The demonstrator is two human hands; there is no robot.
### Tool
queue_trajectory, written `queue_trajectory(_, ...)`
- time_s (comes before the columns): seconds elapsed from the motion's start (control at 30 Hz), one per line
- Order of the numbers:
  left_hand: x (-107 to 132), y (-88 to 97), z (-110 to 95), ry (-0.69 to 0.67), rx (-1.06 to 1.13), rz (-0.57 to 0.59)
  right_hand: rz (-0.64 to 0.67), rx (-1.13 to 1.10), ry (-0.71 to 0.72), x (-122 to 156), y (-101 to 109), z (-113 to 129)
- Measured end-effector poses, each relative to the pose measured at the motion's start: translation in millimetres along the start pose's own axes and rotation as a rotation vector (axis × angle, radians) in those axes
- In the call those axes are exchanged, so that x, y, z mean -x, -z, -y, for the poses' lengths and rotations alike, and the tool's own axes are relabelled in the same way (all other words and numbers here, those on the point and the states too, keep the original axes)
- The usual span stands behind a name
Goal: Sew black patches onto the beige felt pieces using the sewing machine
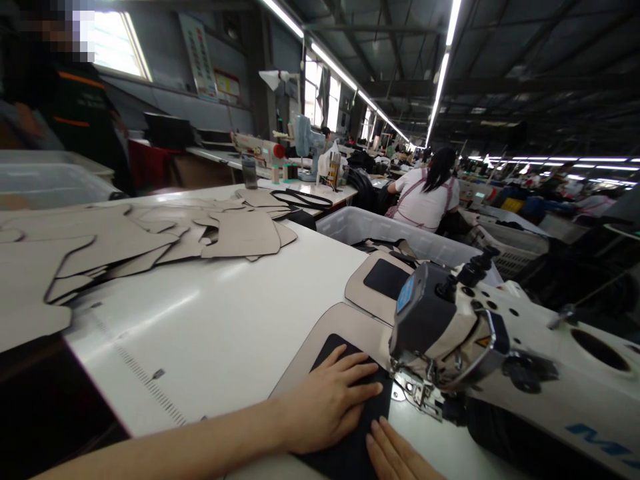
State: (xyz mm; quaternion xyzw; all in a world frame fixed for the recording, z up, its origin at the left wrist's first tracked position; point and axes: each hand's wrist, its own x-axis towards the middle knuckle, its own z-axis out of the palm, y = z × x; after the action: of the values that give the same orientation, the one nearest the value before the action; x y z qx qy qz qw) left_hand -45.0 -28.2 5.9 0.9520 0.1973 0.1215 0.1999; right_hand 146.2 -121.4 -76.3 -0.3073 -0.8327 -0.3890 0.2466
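Note:
My left hand [333,393] lies flat with spread fingers on a black rectangular patch [345,457], which sits on a beige cut panel [305,360]. At the patch's right edge my right hand [395,453] presses down with its fingers stretched out; the lower part of it is cut off by the frame. Just right of the patch is the needle and presser foot area of a white sewing machine [540,373] with a dark grey head cover. Behind the first panel lies another beige panel [357,287] with a black patch on it.
Beige cut pieces [240,233] are piled on the left of the white table [220,333]. Beyond the machine stands a grey plastic bin [400,230]. One person in a white top [423,193] sits ahead; another in a dark apron [80,120] stands at the left.

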Motion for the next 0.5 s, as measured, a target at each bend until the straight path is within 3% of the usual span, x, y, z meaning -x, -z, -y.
queue_trajectory(0.1,0,-2.5,2,-0.027,0.0,-0.022,0.01,-0.053,-0.039,1,1,-6)
queue_trajectory(0.3,1,-6.5,3,-0.043,-0.024,-0.025,0.269,-0.052,0.116,21,11,-18)
queue_trajectory(0.43,0,-8.2,3,-0.042,-0.039,-0.021,0.334,-0.04,-0.14,19,25,3)
queue_trajectory(0.5,0,-9.1,2,-0.043,-0.052,-0.019,0.199,-0.123,-0.325,11,24,17)
